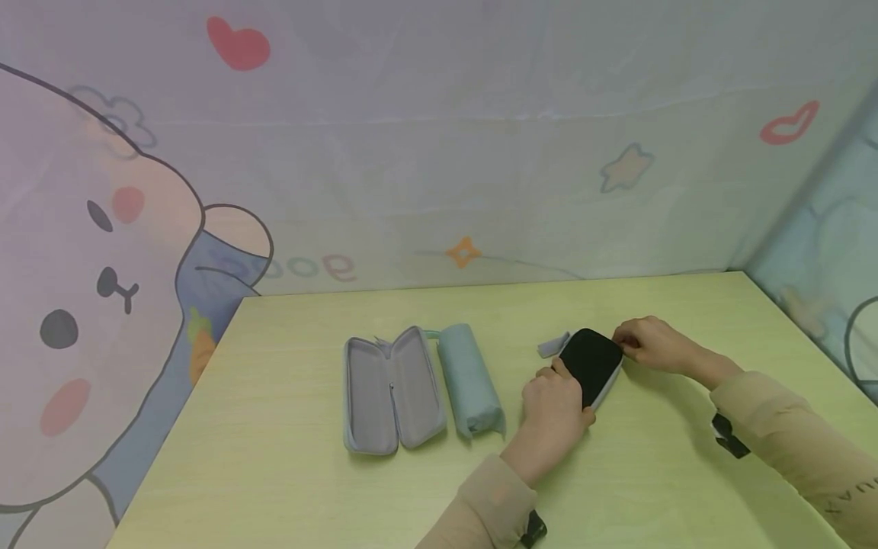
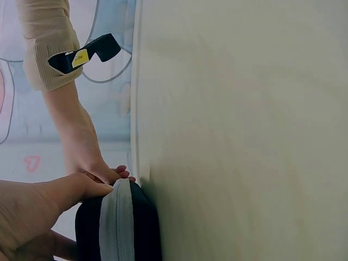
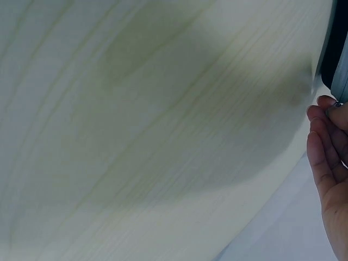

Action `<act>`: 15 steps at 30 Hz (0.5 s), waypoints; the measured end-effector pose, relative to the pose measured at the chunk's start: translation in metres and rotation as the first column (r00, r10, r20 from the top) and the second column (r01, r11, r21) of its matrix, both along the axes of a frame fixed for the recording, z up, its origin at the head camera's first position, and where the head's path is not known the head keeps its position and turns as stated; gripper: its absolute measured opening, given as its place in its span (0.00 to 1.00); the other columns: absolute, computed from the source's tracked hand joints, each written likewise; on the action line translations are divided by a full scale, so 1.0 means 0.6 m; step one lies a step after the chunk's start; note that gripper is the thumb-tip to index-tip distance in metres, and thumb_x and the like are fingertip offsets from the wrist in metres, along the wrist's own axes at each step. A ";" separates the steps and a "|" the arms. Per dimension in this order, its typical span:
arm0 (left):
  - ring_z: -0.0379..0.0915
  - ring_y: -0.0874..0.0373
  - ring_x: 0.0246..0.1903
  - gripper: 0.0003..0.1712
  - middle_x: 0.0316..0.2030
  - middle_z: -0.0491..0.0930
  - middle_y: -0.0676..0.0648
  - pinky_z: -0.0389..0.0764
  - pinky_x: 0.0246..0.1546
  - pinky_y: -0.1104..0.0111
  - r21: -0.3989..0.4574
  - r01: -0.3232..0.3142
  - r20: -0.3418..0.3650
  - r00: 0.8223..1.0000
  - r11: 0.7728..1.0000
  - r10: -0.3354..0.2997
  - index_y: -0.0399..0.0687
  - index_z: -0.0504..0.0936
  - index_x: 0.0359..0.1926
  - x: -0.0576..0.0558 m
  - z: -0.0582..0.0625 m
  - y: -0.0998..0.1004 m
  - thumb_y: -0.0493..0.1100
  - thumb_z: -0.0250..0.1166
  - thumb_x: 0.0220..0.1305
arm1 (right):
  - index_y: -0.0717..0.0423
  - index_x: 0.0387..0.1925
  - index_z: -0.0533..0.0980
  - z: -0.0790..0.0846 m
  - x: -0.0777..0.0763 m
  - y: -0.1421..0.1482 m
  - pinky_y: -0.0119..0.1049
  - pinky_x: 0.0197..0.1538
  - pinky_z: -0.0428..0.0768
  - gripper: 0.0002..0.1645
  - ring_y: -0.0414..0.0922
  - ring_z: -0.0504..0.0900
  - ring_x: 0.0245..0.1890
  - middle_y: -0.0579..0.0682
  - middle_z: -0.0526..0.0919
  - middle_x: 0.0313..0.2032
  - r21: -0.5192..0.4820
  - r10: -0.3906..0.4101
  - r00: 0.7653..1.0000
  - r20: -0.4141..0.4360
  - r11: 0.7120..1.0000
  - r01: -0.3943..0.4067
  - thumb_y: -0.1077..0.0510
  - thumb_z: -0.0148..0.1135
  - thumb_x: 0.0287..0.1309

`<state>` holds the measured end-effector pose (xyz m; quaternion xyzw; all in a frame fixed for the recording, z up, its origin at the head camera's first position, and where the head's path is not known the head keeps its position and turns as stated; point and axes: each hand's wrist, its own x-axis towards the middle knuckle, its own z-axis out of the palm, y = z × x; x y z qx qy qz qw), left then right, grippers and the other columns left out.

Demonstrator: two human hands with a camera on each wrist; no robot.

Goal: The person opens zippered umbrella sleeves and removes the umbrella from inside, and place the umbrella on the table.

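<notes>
A black zip case (image 1: 591, 361) with a grey zipper band lies on the table to the right of the middle. My left hand (image 1: 552, 402) grips its near end, fingers on the left edge and thumb along the right. In the left wrist view the grey zipper band (image 2: 117, 228) runs along the case's side and looks closed there. At the far right corner my right hand (image 1: 648, 343) pinches the small zipper pull (image 3: 338, 104). A grey strap (image 1: 552, 345) sticks out from the far left of the case.
An opened grey pencil case (image 1: 369, 396) lies flat on the left, its two halves spread. Beside it is a light teal cylindrical pouch (image 1: 469, 377). The pale yellow table (image 1: 274, 381) ends at a printed cloth backdrop (image 1: 411, 152).
</notes>
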<state>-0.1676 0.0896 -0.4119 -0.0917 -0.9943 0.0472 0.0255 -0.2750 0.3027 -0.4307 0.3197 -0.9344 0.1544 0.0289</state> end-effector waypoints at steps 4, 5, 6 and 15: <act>0.78 0.64 0.32 0.48 0.44 0.80 0.51 0.75 0.25 0.74 -0.007 0.002 -0.003 1.000 1.000 -0.002 0.47 0.69 0.66 -0.001 -0.002 0.000 0.73 0.62 0.52 | 0.60 0.33 0.82 0.000 0.001 -0.001 0.33 0.30 0.76 0.09 0.37 0.78 0.27 0.49 0.85 0.29 -0.007 -0.002 1.000 0.006 1.000 0.002 0.72 0.59 0.53; 0.78 0.64 0.32 0.48 0.44 0.80 0.51 0.75 0.25 0.74 -0.009 0.002 -0.003 1.000 1.000 -0.002 0.47 0.69 0.66 -0.001 -0.002 0.000 0.73 0.62 0.52 | 0.60 0.33 0.82 0.001 0.001 -0.001 0.32 0.30 0.76 0.09 0.36 0.77 0.27 0.49 0.85 0.29 -0.009 -0.003 1.000 0.007 1.000 0.003 0.72 0.59 0.53; 0.78 0.64 0.32 0.48 0.44 0.80 0.51 0.75 0.25 0.74 -0.011 0.002 -0.003 1.000 1.000 -0.002 0.47 0.69 0.66 -0.001 -0.002 0.000 0.73 0.62 0.52 | 0.60 0.32 0.82 0.001 0.002 -0.001 0.32 0.30 0.76 0.10 0.35 0.77 0.26 0.49 0.85 0.29 -0.009 -0.003 1.000 0.007 1.000 0.003 0.72 0.59 0.53; 0.78 0.63 0.32 0.48 0.44 0.81 0.51 0.76 0.26 0.74 0.007 0.004 0.014 1.000 1.000 -0.004 0.47 0.68 0.67 -0.001 0.000 0.000 0.72 0.62 0.53 | 0.61 0.33 0.83 0.000 0.003 0.002 0.34 0.31 0.78 0.09 0.39 0.80 0.27 0.51 0.86 0.30 -0.008 0.012 1.000 -0.022 1.000 -0.012 0.72 0.59 0.52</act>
